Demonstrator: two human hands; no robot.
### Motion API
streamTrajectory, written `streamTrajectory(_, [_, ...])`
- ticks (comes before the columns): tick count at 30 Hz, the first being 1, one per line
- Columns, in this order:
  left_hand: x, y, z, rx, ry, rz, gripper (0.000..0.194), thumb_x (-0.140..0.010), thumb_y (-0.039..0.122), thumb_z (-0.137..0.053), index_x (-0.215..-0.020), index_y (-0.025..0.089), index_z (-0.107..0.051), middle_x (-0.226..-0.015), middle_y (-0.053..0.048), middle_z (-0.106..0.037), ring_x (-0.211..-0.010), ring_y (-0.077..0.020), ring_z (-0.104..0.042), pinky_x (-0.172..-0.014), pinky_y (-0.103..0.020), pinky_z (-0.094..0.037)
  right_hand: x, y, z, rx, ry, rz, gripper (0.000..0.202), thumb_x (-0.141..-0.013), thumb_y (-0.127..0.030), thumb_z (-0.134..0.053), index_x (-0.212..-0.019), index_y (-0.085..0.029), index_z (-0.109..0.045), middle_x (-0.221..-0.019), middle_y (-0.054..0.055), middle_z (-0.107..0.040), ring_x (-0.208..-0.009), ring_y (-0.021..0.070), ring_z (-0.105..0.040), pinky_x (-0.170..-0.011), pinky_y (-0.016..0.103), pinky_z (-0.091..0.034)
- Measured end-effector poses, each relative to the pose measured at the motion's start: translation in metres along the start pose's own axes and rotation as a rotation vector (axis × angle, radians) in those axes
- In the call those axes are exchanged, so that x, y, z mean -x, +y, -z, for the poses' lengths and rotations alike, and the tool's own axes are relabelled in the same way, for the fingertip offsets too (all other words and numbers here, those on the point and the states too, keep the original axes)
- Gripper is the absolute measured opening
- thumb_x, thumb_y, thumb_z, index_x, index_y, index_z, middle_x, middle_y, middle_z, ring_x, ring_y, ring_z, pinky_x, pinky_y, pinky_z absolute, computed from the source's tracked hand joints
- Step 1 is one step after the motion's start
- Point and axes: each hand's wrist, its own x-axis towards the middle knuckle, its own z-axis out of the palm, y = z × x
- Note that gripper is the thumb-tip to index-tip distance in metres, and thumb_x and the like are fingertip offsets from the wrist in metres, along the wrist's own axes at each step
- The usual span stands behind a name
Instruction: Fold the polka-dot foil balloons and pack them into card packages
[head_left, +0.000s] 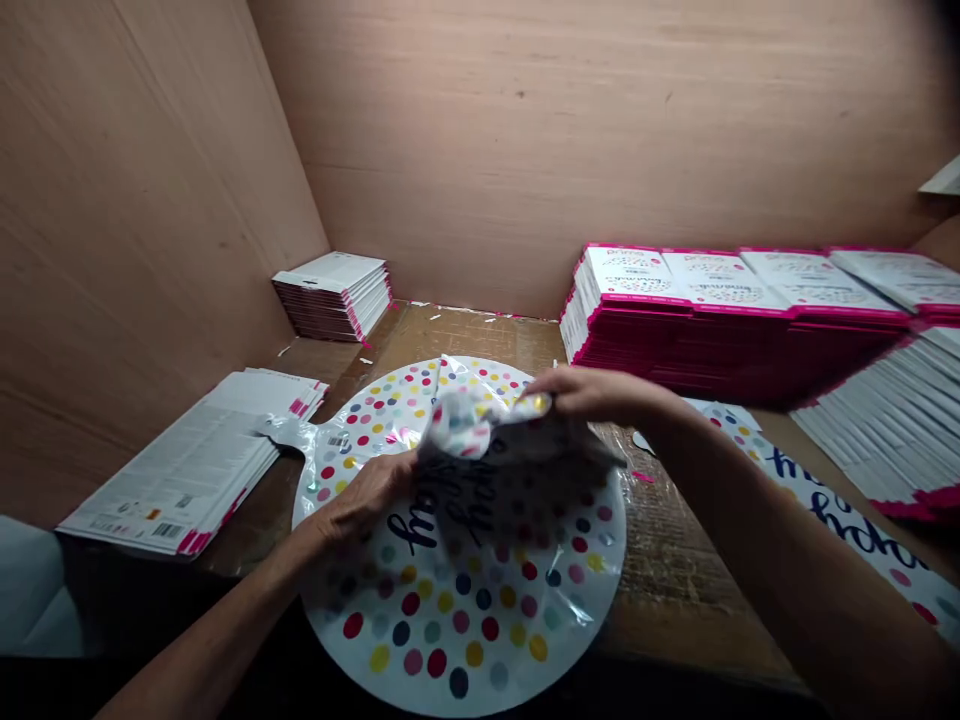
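Observation:
A large round foil balloon (465, 600), flat and white with coloured dots and dark lettering, lies in front of me with its tail to the left. Above its middle, both hands grip a second dotted foil piece, a partly folded balloon (461, 428), blurred by motion. My left hand (379, 487) is closed on its left side, fingertips partly hidden by the foil. From the right, my right hand (581, 393) pinches its upper edge. Another dotted balloon (825, 510) with dark lettering lies under and beyond my right forearm.
Flat printed packets (172, 465) lie at the left, and a smaller stack (334, 290) stands behind them. Long rows of pink-edged packets (720, 285) line the back right. Wooden panels (510, 150) wall in the brown work surface (682, 560) at the back and left.

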Motion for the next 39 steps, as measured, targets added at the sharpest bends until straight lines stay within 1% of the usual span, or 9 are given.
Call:
streamTrajectory(4, [-0.024,0.018,-0.003,-0.001,0.018,0.139,0.042,-0.087,0.056,-0.044,-0.078,0.02,-0.064,-0.065,-0.001,-0.064,-0.067,-0.02,-0.062,-0.06,-0.028,-0.044,-0.037,0.02,0.019,-0.024,0.39,-0.164,0.02,-0.076,-0.032,-0.06,-0.066,-0.015,-0.065,-0.056,0.001,-0.06,-0.05,0.0124,-0.053,-0.047,0.021,-0.037])
streamTrajectory(8, [-0.046,0.028,-0.011,-0.094,0.118,0.235,0.026,-0.087,0.041,-0.05,-0.074,0.021,-0.061,-0.064,0.0,-0.064,-0.065,-0.0183,-0.062,-0.057,-0.026,-0.04,0.0,0.067,-0.027,-0.317,0.625,-0.088,0.043,-0.076,-0.059,-0.062,-0.087,-0.017,-0.067,-0.081,0.005,-0.069,-0.071,0.0185,-0.062,-0.057,0.025,-0.046])
streamTrajectory(15, [-0.051,0.03,-0.026,-0.204,0.278,0.302,0.043,-0.089,0.035,-0.053,-0.127,0.014,-0.054,-0.098,-0.01,-0.072,-0.095,-0.0268,-0.067,-0.081,-0.034,-0.048,0.018,0.131,-0.083,0.005,0.884,-0.321,0.045,-0.082,-0.058,-0.048,-0.056,-0.022,-0.051,-0.054,0.001,-0.053,-0.056,0.0176,-0.051,-0.053,0.028,-0.036])
streamTrajectory(21, [-0.055,0.032,-0.04,-0.547,0.357,-0.168,0.057,-0.095,0.043,-0.044,-0.142,0.01,-0.042,-0.15,-0.018,-0.044,-0.14,-0.0317,-0.037,-0.11,-0.042,-0.037,0.015,0.12,-0.081,0.281,0.864,-0.388,0.036,-0.087,-0.044,-0.045,-0.088,-0.016,-0.068,-0.078,0.009,-0.069,-0.074,0.0241,-0.063,-0.066,0.032,-0.045])
streamTrajectory(24, [-0.063,0.022,-0.05,-0.658,0.157,-0.271,0.063,-0.097,0.051,-0.034,-0.145,0.011,-0.042,-0.153,-0.016,-0.04,-0.145,-0.0346,-0.027,-0.117,-0.052,-0.023,0.026,0.099,-0.088,0.536,0.866,-0.156,0.047,-0.088,-0.037,-0.05,-0.127,-0.011,-0.057,-0.126,0.019,-0.061,-0.112,0.0312,-0.058,-0.09,0.042,-0.046])
streamTrajectory(26, [-0.066,0.015,-0.056,-0.699,0.129,-0.27,0.064,-0.099,0.052,-0.028,-0.146,0.012,-0.041,-0.155,-0.016,-0.036,-0.146,-0.0345,-0.026,-0.118,-0.054,-0.018,0.025,0.079,-0.092,0.721,0.667,0.057,0.05,-0.086,-0.029,-0.055,-0.133,-0.012,-0.052,-0.14,0.019,-0.051,-0.126,0.0319,-0.049,-0.103,0.046,-0.04])
streamTrajectory(30, [-0.068,0.008,-0.058,-0.675,0.115,-0.254,0.072,-0.098,0.058,-0.018,-0.15,0.012,-0.035,-0.159,-0.014,-0.028,-0.149,-0.0318,-0.017,-0.12,-0.052,-0.014,-0.005,0.044,-0.094,0.913,0.225,-0.016,0.047,-0.084,-0.007,-0.053,-0.13,-0.008,-0.053,-0.131,0.019,-0.058,-0.119,0.0288,-0.055,-0.1,0.04,-0.044])
streamTrajectory(34, [-0.074,0.004,-0.052,-0.564,0.06,-0.204,0.08,-0.096,0.063,-0.013,-0.153,0.007,-0.024,-0.162,-0.015,-0.017,-0.151,-0.0293,-0.01,-0.121,-0.049,-0.011,-0.011,0.029,-0.093,0.927,0.162,-0.202,0.03,-0.078,0.001,-0.057,-0.105,-0.01,-0.067,-0.103,0.018,-0.069,-0.094,0.029,-0.065,-0.077,0.035,-0.053])
streamTrajectory(39, [-0.066,0.016,-0.042,-0.338,0.121,-0.16,0.075,-0.094,0.062,-0.028,-0.145,0.009,-0.04,-0.157,-0.017,-0.031,-0.149,-0.0299,-0.02,-0.12,-0.048,-0.017,0.039,0.026,-0.093,0.812,0.172,-0.264,0.016,-0.073,0.0,-0.063,-0.074,-0.015,-0.068,-0.073,0.011,-0.068,-0.07,0.0263,-0.067,-0.062,0.034,-0.051])
